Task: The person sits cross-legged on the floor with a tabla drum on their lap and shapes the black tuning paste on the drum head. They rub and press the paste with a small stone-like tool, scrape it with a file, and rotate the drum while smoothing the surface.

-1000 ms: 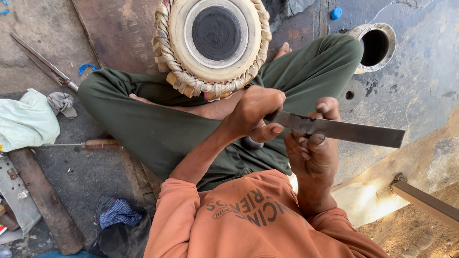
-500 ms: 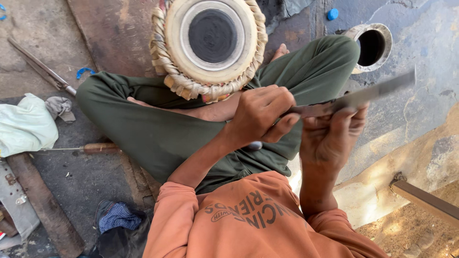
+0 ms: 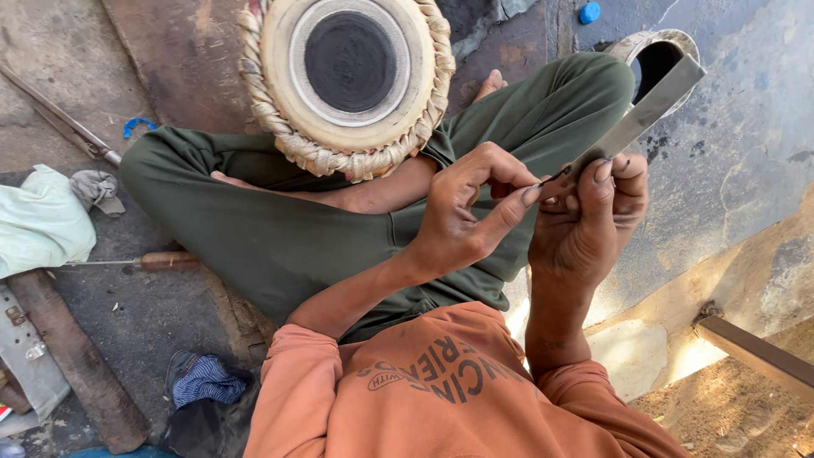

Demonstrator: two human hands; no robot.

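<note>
A round drum [image 3: 349, 80] with a black centre patch and a braided straw-coloured rim rests against the folded legs in green trousers [image 3: 280, 229]. On the stained concrete floor [image 3: 76, 59], a wooden-handled tool [image 3: 140, 262] lies just beside the left knee, near a pale green cloth [image 3: 38, 225] and a crumpled grey rag [image 3: 95, 188]. A long metal rod [image 3: 59, 119] lies slantwise above them, with a blue scrap [image 3: 136, 127] close by. A striped blue cloth [image 3: 203, 379] sits below. A blue cap [image 3: 588, 12] lies at the top, near a round metal ring [image 3: 657, 53]. A wooden plank [image 3: 76, 360] lies at the lower left.
</note>
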